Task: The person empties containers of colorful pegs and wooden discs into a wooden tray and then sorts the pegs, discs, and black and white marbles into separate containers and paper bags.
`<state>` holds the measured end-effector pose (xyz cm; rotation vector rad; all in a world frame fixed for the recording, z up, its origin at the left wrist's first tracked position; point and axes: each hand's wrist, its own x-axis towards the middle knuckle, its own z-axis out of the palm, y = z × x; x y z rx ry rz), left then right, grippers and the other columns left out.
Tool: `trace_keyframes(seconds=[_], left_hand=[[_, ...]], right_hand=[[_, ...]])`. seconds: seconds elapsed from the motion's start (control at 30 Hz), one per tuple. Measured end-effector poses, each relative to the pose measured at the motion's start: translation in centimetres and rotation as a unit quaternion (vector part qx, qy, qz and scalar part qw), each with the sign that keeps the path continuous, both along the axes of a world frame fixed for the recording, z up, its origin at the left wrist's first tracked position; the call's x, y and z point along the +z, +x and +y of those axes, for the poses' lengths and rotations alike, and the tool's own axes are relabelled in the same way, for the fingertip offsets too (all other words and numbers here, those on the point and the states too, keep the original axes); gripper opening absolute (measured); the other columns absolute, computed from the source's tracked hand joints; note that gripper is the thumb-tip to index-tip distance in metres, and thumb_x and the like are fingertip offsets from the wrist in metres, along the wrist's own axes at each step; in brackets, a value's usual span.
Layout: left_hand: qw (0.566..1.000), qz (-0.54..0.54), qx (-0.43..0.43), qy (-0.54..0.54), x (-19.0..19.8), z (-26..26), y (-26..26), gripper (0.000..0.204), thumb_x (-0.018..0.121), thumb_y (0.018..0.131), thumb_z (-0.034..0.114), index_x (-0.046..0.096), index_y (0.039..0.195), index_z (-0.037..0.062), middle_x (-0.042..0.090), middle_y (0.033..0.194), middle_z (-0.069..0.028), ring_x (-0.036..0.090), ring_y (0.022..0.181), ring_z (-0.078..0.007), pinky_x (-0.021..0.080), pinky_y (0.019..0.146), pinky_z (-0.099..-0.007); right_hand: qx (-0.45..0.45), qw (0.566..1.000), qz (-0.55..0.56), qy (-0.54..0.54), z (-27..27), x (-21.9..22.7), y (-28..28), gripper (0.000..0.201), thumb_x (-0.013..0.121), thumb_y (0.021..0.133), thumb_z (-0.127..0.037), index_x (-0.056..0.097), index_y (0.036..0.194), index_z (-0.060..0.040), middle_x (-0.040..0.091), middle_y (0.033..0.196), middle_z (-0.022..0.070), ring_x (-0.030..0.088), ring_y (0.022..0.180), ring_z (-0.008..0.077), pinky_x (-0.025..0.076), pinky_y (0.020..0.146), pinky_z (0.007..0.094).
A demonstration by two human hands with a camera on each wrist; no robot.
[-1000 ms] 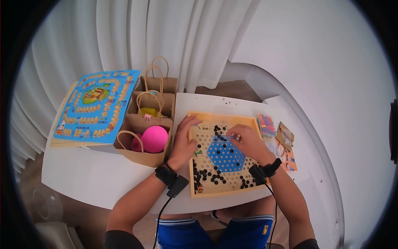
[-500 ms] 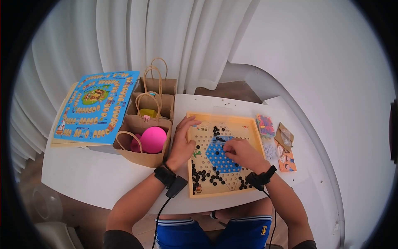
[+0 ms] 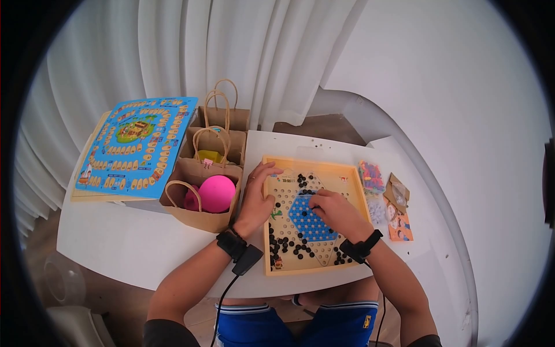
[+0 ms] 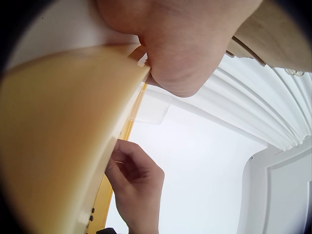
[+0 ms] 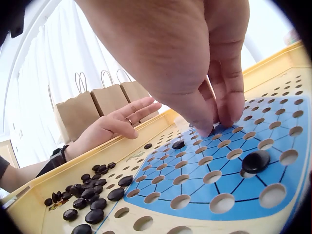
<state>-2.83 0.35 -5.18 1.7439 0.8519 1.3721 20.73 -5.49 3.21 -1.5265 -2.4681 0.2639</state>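
Note:
A wooden tray board (image 3: 321,269) with a blue hexagon (image 3: 315,227) full of holes lies on the table. Black pieces (image 3: 302,251) are scattered over its lower left, lower right and top. The right hand (image 3: 342,214) has thumb and fingertips together down on the hexagon; in the right wrist view a dark piece (image 5: 212,130) shows at those fingertips (image 5: 229,114). Two more black pieces (image 5: 256,161) sit on the blue area near that hand. Along the tray's left rim rests the left hand (image 3: 254,199), fingers extended over the edge, holding no piece.
Left of the tray stand paper bags (image 3: 199,220), one with a pink ball (image 3: 217,194). A blue game board (image 3: 136,144) lies at the far left. To the right are a bag of colourful pieces (image 3: 371,175), a bag of pale pieces (image 3: 377,209) and an orange card (image 3: 400,228).
Over the last second the right hand moved from the upper part of the board down onto the blue hexagon, fingertips lowered. The left hand has stayed at the left rim.

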Motion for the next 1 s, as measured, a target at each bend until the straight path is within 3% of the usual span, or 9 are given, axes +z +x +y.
trace_keyframes(seconds=[0.2,0.33,0.4,0.53,0.6,0.73,0.8,0.93,1.0], left_hand=[[1.000,-0.006,-0.004,-0.005,-0.2,0.0,0.0,0.067,0.047,0.069,-0.020,0.060,0.128,0.0072,0.046,0.154,-0.0162,0.028,0.156,-0.0358,0.026,0.128,-0.0428],[1.000,-0.007,-0.004,-0.007,-0.2,0.1,0.1,0.067,0.047,0.069,-0.020,0.059,0.128,0.0071,0.046,0.154,-0.0161,0.028,0.156,-0.0359,0.026,0.128,-0.0430],[1.000,-0.006,0.000,0.000,-0.3,0.1,0.1,0.066,0.047,0.069,-0.020,0.059,0.128,0.0070,0.046,0.154,-0.0160,0.028,0.156,-0.0357,0.026,0.128,-0.0428],[1.000,0.004,0.005,-0.003,0.3,-0.3,0.0,0.066,0.047,0.068,-0.020,0.059,0.127,0.0069,0.047,0.153,-0.0158,0.028,0.156,-0.0357,0.026,0.128,-0.0429],[1.000,-0.006,0.000,-0.002,0.1,-0.2,0.0,0.066,0.047,0.068,-0.020,0.059,0.127,0.0069,0.047,0.153,-0.0159,0.028,0.156,-0.0358,0.026,0.128,-0.0432],[1.000,-0.009,-0.003,-0.004,-0.3,0.2,0.1,0.066,0.047,0.068,-0.020,0.059,0.127,0.0069,0.047,0.153,-0.0161,0.029,0.156,-0.0361,0.026,0.128,-0.0431],[1.000,-0.009,-0.003,-0.001,-0.2,0.1,0.0,0.066,0.047,0.068,-0.021,0.059,0.127,0.0070,0.048,0.153,-0.0162,0.029,0.156,-0.0360,0.026,0.128,-0.0429],[1.000,-0.007,-0.001,-0.006,0.0,-0.1,0.0,0.066,0.048,0.068,-0.021,0.059,0.127,0.0072,0.048,0.153,-0.0162,0.029,0.156,-0.0359,0.026,0.128,-0.0431],[1.000,0.007,0.006,0.003,0.1,-0.1,0.0,0.066,0.048,0.068,-0.020,0.059,0.127,0.0075,0.047,0.153,-0.0164,0.028,0.156,-0.0357,0.026,0.128,-0.0432]], right_hand=[[-0.012,0.996,0.066,-0.066,0.6,0.3,0.6,0.006,0.068,0.086,-0.001,0.069,0.092,-0.0002,0.066,0.091,0.0162,0.067,0.088,0.0374,0.055,0.080,0.0437],[-0.023,0.997,0.038,-0.061,0.5,0.4,0.9,0.009,0.069,0.082,-0.001,0.069,0.091,0.0003,0.068,0.091,0.0176,0.068,0.087,0.0363,0.056,0.080,0.0423],[-0.037,0.996,0.056,-0.055,0.5,0.2,1.6,0.017,0.073,0.079,0.000,0.071,0.096,0.0009,0.069,0.089,0.0157,0.071,0.082,0.0278,0.058,0.075,0.0369],[-0.090,0.990,0.099,-0.053,0.9,1.2,2.1,0.018,0.074,0.079,-0.002,0.071,0.096,0.0017,0.071,0.092,0.0155,0.071,0.083,0.0268,0.058,0.076,0.0368],[-0.138,0.980,0.129,-0.055,1.3,1.1,2.5,0.018,0.076,0.080,-0.004,0.072,0.097,0.0019,0.073,0.090,0.0139,0.072,0.082,0.0225,0.059,0.075,0.0346],[-0.138,0.979,0.134,-0.071,2.0,-0.1,2.8,0.017,0.077,0.082,-0.006,0.073,0.097,0.0020,0.075,0.088,0.0131,0.073,0.081,0.0216,0.059,0.076,0.0335],[-0.160,0.973,0.143,-0.085,2.1,-0.9,2.6,0.017,0.077,0.084,-0.008,0.074,0.098,0.0003,0.075,0.082,0.0098,0.072,0.077,0.0165,0.058,0.072,0.0303],[-0.171,0.972,0.144,-0.066,2.1,-0.9,1.9,0.017,0.079,0.085,-0.010,0.074,0.097,0.0009,0.074,0.081,0.0098,0.071,0.076,0.0162,0.058,0.072,0.0301],[-0.169,0.970,0.152,-0.082,2.0,-0.4,1.6,0.017,0.080,0.084,-0.009,0.074,0.094,0.0028,0.075,0.082,0.0134,0.073,0.077,0.0220,0.059,0.075,0.0336]])
